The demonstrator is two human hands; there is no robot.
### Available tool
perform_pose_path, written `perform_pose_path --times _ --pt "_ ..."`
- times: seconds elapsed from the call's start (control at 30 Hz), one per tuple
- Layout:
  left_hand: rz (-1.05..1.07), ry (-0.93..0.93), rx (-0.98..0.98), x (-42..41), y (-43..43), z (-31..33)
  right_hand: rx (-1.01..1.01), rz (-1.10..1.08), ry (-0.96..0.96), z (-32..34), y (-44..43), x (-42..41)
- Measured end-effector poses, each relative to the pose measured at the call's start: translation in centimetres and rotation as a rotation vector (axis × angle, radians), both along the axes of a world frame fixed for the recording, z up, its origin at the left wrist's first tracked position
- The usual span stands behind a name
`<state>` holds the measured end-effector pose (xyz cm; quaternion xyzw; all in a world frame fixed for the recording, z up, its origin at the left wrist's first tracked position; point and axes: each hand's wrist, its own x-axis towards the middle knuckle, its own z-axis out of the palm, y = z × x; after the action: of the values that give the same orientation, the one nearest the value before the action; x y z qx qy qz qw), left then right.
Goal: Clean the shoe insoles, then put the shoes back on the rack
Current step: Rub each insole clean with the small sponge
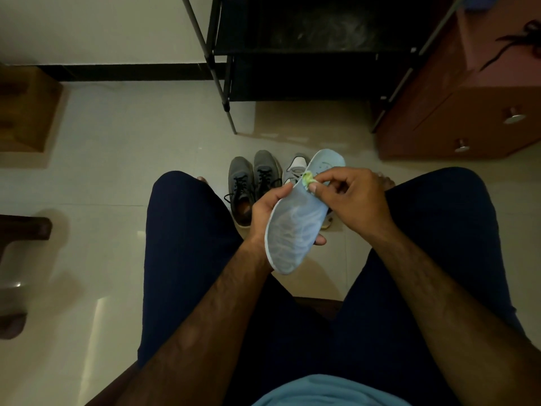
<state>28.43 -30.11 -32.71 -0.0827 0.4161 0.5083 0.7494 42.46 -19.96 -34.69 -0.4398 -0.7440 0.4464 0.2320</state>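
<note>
A light blue insole (295,227) is held up between my knees, toe end pointing away from me. My left hand (268,213) grips its left edge, fingers wrapped underneath. My right hand (351,197) pinches a small green-yellow wad of cloth (308,178) against the insole's upper part. On the floor beyond stand a pair of grey lace-up shoes (253,183) and a grey-and-white shoe (295,168) partly hidden behind the insole. The black shoe rack (307,51) stands at the far side, its shelves dark.
A reddish-brown drawer cabinet (468,112) stands right of the rack. A wooden piece (26,112) sits at far left, dark furniture (23,230) at the left edge. My thighs in dark trousers flank the hands above pale floor tiles (131,142).
</note>
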Motion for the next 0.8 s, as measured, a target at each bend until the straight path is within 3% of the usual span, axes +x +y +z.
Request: perform_pose_path --times 0.17,0.37,0.53,0.7,0.8 --pt "0.003 -0.007 0.038 -0.1 -0.1 0.0 -0.03 0.185 0.028 0.9 -2.1 -0.3" --pt "-0.03 0.017 0.007 -0.3 0.1 -0.5 -0.02 -0.002 0.004 0.0 0.1 0.0" --pt "-0.08 0.05 0.034 0.1 -0.2 -0.4 0.178 0.154 -0.097 0.9 -0.4 0.1" --pt "-0.126 0.002 0.062 -0.6 0.5 -0.7 0.047 0.19 -0.129 0.3 0.9 0.6" --pt "0.043 0.053 -0.012 -0.8 0.0 -1.4 0.097 0.137 -0.2 -0.2 0.6 0.7"
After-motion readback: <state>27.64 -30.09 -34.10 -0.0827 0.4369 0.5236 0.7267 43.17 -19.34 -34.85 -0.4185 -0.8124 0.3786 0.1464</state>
